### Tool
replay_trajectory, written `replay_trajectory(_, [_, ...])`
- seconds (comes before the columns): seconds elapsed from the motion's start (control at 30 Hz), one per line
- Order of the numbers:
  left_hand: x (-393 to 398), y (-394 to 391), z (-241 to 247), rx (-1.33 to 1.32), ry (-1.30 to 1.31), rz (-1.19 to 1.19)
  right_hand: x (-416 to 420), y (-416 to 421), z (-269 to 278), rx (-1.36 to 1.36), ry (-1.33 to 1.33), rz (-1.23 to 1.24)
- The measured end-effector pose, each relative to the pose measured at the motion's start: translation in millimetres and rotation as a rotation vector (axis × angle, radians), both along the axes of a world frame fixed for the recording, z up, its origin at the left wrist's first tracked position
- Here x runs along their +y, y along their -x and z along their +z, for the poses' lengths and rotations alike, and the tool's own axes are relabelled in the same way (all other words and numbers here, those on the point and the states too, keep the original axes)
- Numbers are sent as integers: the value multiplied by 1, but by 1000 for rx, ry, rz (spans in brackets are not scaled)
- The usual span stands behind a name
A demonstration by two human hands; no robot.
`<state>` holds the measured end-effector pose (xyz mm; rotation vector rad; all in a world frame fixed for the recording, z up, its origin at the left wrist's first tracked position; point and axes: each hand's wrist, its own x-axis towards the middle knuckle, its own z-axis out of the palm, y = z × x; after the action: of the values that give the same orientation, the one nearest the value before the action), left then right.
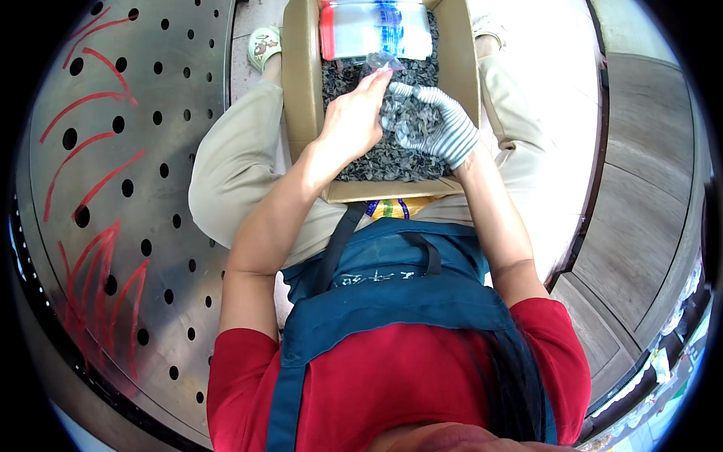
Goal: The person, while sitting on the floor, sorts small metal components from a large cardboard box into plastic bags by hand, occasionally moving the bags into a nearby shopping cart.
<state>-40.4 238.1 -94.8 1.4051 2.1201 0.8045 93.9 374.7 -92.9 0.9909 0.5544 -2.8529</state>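
Observation:
A cardboard box (pixel 302 85) full of small dark grey flakes (pixel 390 169) stands between my legs. My left hand (pixel 353 116) is bare and pinches a small clear plastic bag (pixel 384 61) between its fingertips, above the flakes. Beside it, my right hand (pixel 443 127), in a striped knit glove, is cupped palm up around a heap of the flakes. Its fingertips come close to the left hand; whether they touch the bag is unclear. A stack of clear plastic bags (pixel 361 31) with red and blue print lies on the flakes at the far end.
On the left is a perforated metal panel (pixel 181 147) with red painted strokes. A grey wooden panel (pixel 638 214) stands at the right. A yellow printed packet (pixel 404 207) shows under the box's near edge. My knees flank the box.

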Motion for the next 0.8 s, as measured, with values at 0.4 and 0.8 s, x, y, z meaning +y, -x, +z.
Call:
replay_trajectory(0.4, [3, 2, -4, -37, -23, 15, 2, 36, -8, -164, -195, -188])
replay_trajectory(0.8, [9, 16, -12, -101, -57, 111, 15, 47, -23, -131, -290, -39])
